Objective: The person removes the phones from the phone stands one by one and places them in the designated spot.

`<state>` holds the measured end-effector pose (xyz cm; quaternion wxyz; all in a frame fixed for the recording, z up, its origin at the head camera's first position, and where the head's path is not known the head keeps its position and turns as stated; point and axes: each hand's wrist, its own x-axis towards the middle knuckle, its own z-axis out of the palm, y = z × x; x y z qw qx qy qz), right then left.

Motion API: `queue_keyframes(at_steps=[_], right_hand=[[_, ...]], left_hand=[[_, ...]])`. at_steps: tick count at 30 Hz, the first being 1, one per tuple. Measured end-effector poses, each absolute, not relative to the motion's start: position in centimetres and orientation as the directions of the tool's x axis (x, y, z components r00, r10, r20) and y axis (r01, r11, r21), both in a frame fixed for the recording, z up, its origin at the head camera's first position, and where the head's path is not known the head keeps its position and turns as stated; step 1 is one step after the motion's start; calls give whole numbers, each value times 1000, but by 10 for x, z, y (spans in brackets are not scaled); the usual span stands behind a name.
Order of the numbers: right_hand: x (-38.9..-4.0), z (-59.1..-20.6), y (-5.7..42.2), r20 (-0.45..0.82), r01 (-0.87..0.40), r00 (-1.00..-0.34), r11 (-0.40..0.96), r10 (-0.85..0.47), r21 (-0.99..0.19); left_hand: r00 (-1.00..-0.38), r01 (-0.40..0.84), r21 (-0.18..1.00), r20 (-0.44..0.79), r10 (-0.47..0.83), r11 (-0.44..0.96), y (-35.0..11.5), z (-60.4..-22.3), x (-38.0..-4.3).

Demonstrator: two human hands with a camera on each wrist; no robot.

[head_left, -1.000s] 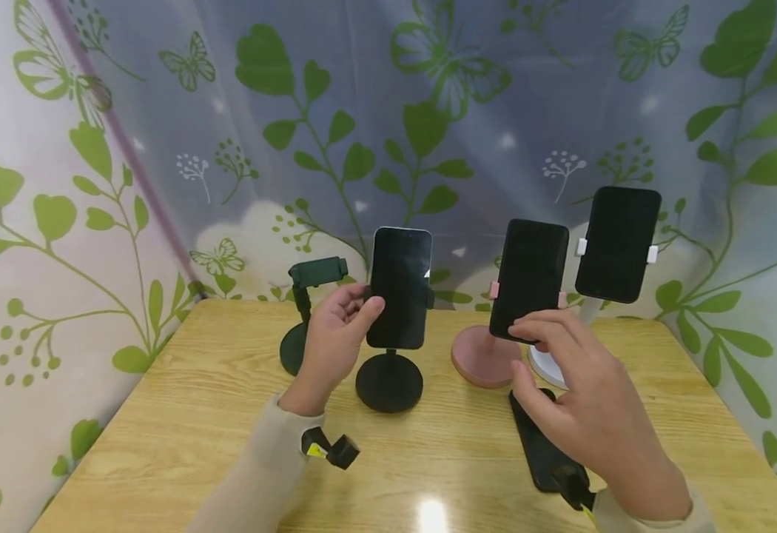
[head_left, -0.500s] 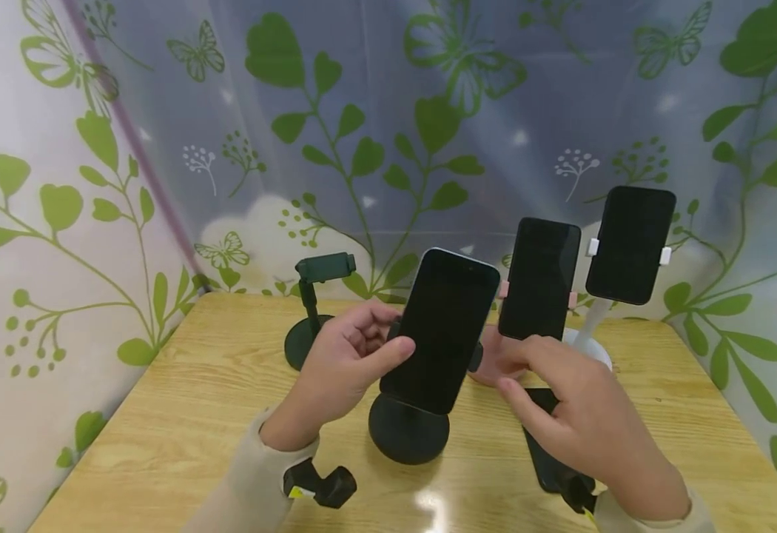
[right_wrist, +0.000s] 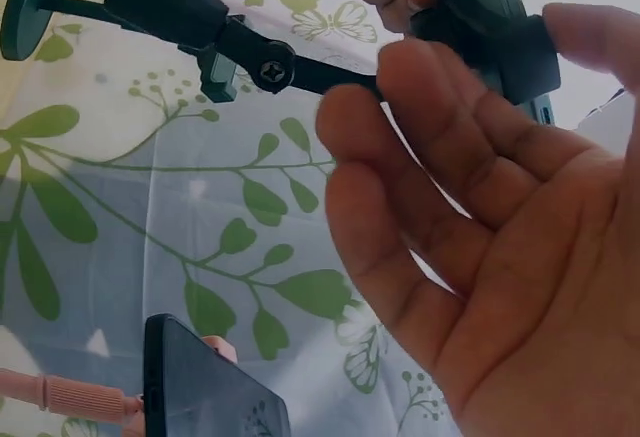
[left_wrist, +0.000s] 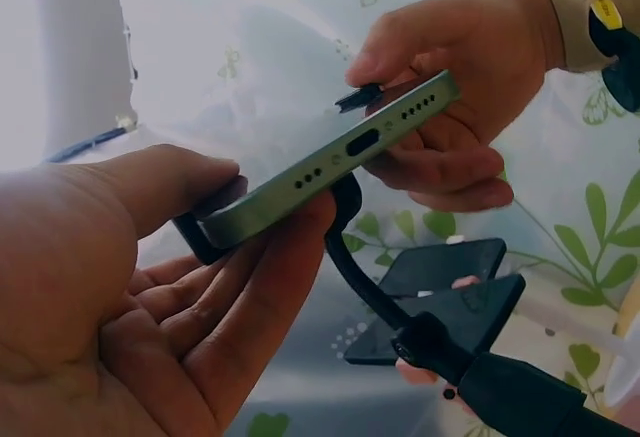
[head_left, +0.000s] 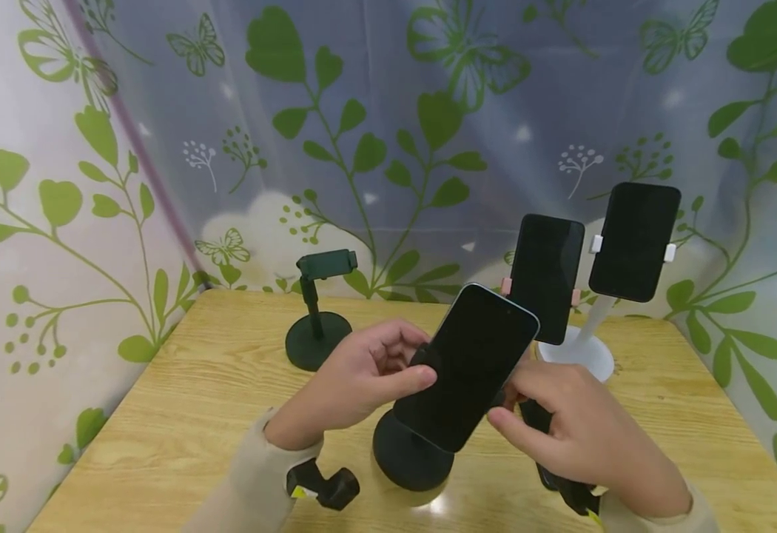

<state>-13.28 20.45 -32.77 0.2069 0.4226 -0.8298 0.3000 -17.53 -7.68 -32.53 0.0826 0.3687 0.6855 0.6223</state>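
One yellowish wood-grain counter (head_left: 195, 385) spreads across the lower head view. A black, round-based stand (head_left: 414, 459) bears a rectangular, black-screened, pale-edged phone (head_left: 471, 363), tilted rightward. The left hand (head_left: 362, 377) grips this phone's left side, thumb over the front; the right hand (head_left: 575, 422) pinches the right end of the small black clamp (right_wrist: 530, 62) around it.

Glossy phone (head_left: 470, 363), matt plastic stand (head_left: 407, 459)

Four phones (head_left: 471, 366), four stands (head_left: 318, 342), two wrist cameras (head_left: 338, 488), one table (head_left: 195, 400).
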Motion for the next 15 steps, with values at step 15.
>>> queue_keyframes(at_steps=[15], right_hand=[[-136, -333, 205, 514, -820, -572, 433, -639, -375]], left_hand=[[-598, 470, 880, 255, 760, 74, -85, -328, -187]])
